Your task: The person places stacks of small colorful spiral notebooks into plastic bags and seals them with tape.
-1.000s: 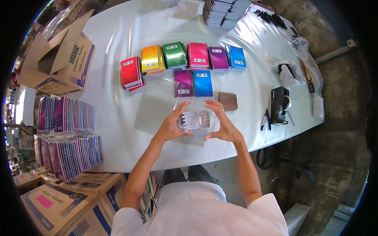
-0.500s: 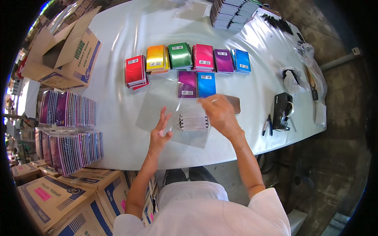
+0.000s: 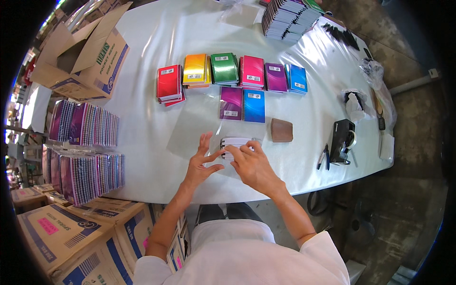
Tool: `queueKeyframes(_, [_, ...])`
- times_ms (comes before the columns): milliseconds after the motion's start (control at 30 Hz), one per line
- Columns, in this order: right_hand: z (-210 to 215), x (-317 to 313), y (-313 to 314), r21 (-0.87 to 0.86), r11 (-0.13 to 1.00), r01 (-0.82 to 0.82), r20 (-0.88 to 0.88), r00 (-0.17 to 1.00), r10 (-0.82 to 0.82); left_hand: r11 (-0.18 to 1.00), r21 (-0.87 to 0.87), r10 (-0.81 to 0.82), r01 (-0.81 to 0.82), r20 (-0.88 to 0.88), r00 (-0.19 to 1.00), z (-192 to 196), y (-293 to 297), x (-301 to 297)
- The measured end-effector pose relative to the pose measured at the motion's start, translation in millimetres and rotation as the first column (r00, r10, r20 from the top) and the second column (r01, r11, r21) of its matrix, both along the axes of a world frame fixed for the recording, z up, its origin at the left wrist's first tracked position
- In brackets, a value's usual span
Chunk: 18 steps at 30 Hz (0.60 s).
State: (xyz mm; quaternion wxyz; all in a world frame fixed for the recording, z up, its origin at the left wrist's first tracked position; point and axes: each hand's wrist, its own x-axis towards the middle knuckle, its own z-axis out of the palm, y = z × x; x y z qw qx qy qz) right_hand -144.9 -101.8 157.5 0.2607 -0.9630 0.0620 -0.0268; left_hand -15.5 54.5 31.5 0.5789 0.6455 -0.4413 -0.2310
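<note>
A small stack of spiral notebooks (image 3: 236, 141) stands with its page edges and black coils facing up, on a sheet of clear plastic film (image 3: 192, 133). My right hand (image 3: 254, 166) bends over the stack, its fingers curled down on the upper edges and the film there. At the stack's left side, my left hand (image 3: 202, 164) has its fingers spread, with the index fingertip close to the right hand's fingers. Just beyond lie a purple notebook (image 3: 231, 102) and a blue notebook (image 3: 254, 105). To the right sits a brown block (image 3: 281, 130).
Behind are piles of red (image 3: 168, 81), yellow (image 3: 195, 69), green, pink, purple and blue notebooks. A black tape dispenser (image 3: 341, 140) and pliers (image 3: 324, 156) lie right. Left are an open carton (image 3: 90, 66) and bundled notebooks (image 3: 88, 123). A tall notebook stack (image 3: 287, 21) stands far back.
My right hand has come down and left, from above the stack's right end onto its top. My left hand has shifted slightly right, nearer the stack.
</note>
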Motion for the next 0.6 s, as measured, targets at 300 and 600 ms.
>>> queueKeyframes(300, [12.7, -16.3, -54.8, 0.072, 0.996, -0.060, 0.209, 0.977, 0.044, 0.962, 0.273, -0.173, 0.006, 0.590, 0.789, 55.2, -22.4, 14.6])
queueKeyframes(600, [-103.2, -38.3, -52.8, 0.708, 0.699, 0.100, 0.268, 0.878, -0.397, 0.982, 0.057, 0.113, -0.179, 0.584, 0.804, 29.7, -29.3, -2.3])
